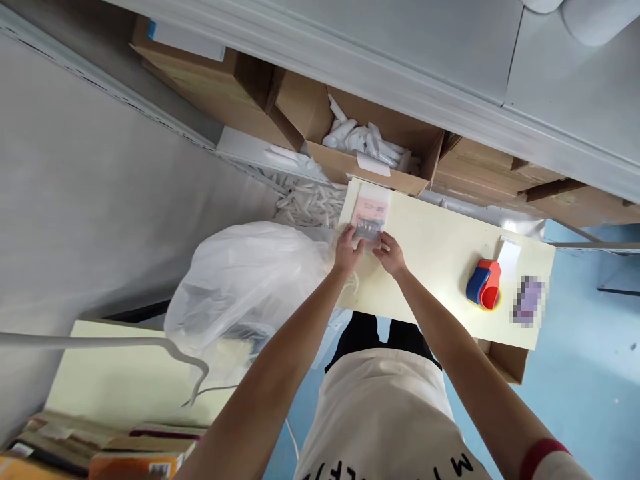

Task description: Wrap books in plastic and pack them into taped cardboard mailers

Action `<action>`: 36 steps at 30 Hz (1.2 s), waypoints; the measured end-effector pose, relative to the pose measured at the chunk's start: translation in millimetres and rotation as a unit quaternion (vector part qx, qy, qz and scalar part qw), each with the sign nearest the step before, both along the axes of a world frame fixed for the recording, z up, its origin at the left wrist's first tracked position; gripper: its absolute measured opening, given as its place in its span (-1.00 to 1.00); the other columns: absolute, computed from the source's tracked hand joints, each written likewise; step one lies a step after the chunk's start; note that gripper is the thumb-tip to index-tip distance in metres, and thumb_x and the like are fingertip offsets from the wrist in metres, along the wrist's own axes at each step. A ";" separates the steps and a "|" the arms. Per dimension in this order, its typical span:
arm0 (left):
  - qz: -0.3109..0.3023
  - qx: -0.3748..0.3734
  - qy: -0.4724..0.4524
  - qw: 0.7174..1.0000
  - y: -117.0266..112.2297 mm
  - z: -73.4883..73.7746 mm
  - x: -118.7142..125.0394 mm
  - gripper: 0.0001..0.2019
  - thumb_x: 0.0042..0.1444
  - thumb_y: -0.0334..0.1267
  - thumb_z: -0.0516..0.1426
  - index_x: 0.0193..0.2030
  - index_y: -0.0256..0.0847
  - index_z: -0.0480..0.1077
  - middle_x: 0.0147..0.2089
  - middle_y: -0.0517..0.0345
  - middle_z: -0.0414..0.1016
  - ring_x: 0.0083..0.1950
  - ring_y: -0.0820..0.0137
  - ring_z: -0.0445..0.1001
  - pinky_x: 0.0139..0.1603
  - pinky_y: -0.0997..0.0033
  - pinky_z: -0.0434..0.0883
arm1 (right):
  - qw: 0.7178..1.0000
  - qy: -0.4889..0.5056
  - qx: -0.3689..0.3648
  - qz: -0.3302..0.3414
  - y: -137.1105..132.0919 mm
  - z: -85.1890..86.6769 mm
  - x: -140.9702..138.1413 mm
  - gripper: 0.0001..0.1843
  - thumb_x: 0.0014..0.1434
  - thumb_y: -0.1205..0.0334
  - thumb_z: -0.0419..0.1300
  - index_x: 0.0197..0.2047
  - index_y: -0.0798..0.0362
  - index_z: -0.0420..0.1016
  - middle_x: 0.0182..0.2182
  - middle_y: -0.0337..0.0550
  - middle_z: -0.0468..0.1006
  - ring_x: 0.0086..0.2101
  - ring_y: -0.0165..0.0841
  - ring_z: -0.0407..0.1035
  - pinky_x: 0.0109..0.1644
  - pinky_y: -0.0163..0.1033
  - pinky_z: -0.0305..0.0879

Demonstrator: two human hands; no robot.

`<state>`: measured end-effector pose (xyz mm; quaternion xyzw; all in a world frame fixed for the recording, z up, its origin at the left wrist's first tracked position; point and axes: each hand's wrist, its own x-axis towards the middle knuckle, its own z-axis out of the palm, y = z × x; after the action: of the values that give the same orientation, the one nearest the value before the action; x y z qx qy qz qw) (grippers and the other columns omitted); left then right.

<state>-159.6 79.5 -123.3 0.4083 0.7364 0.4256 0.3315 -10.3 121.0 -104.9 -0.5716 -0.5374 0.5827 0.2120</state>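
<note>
A flat packet (371,212) in clear plastic, pink toward the far end and grey toward the near end, lies at the left end of the pale yellow table (425,233). My left hand (347,252) is closed on its near left corner, thumb toward the middle. At the near right corner, the bent fingers of my right hand (391,255) pinch the packet's edge. The print on it is too small to read.
A red and blue tape dispenser (484,285) stands right, beside a white paper slip (509,259) and a blurred purple object (529,300). Behind is an open cardboard box (320,157) of white pieces. A big translucent plastic bag (250,280) bulges at the left.
</note>
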 end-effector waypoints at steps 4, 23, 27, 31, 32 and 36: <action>0.002 0.005 0.031 1.000 -15.1 10.0 15.4 -0.58 0.13 -0.14 0.16 0.10 -0.23 0.33 0.30 -0.14 0.28 0.41 0.13 0.10 0.39 0.00 0.10 | 1.000 -0.010 -0.017 -0.006 -10.5 2.0 11.7 -0.33 -0.05 0.26 0.30 0.18 -0.06 0.34 0.21 -0.04 0.34 0.10 -0.18 0.36 0.06 -0.06 0.43; 0.221 -0.048 -0.169 0.959 -226.1 96.4 134.8 -0.52 -0.05 0.14 0.19 -0.14 -0.19 0.46 -0.10 -0.12 0.60 -0.06 0.08 0.56 0.01 0.05 0.47 | 0.989 0.071 -0.026 0.126 -139.8 71.1 121.1 -0.74 -0.06 0.15 0.20 -0.26 0.02 0.54 -0.33 -0.15 0.58 -0.46 -0.36 0.43 -0.29 -0.17 0.45; 0.289 -0.020 -0.174 0.941 -253.8 108.1 146.1 -0.51 -0.09 0.16 0.20 -0.15 -0.19 0.45 -0.18 -0.05 0.61 -0.14 0.14 0.58 -0.03 0.09 0.48 | 0.977 0.111 -0.016 0.180 -150.3 78.2 114.7 -0.76 -0.07 0.11 0.23 -0.30 0.02 0.53 -0.42 -0.20 0.56 -0.51 -0.38 0.40 -0.34 -0.19 0.43; 0.336 0.007 -0.153 0.929 -278.5 125.6 144.6 -0.51 -0.08 0.15 0.20 -0.12 -0.17 0.45 -0.18 -0.03 0.60 -0.17 0.17 0.57 -0.10 0.12 0.50 | 0.962 0.128 0.005 0.241 -163.6 85.7 87.7 -0.72 -0.08 0.03 0.27 -0.32 0.03 0.53 -0.44 -0.17 0.57 -0.50 -0.33 0.41 -0.33 -0.16 0.42; 0.348 0.015 -0.145 0.926 -286.8 130.7 143.3 -0.51 -0.08 0.14 0.20 -0.11 -0.17 0.45 -0.18 -0.02 0.59 -0.18 0.19 0.57 -0.12 0.14 0.50 | 0.956 0.136 0.006 0.261 -169.7 88.2 77.6 -0.70 -0.08 0.01 0.27 -0.32 0.03 0.52 -0.43 -0.16 0.57 -0.49 -0.31 0.42 -0.33 -0.15 0.42; 0.409 0.036 -0.107 0.905 -335.8 148.9 138.6 -0.51 -0.04 0.12 0.18 -0.07 -0.20 0.44 -0.18 -0.02 0.59 -0.22 0.24 0.56 -0.18 0.20 0.49 | 0.920 0.169 -0.004 0.354 -210.3 100.5 33.1 -0.68 -0.06 -0.03 0.26 -0.31 0.02 0.51 -0.40 -0.11 0.58 -0.46 -0.26 0.44 -0.31 -0.12 0.42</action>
<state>-21.0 -256.3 25.6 0.0350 0.7829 0.5915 0.1899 22.9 -89.3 -4.4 -0.2376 -0.6585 0.7099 0.0770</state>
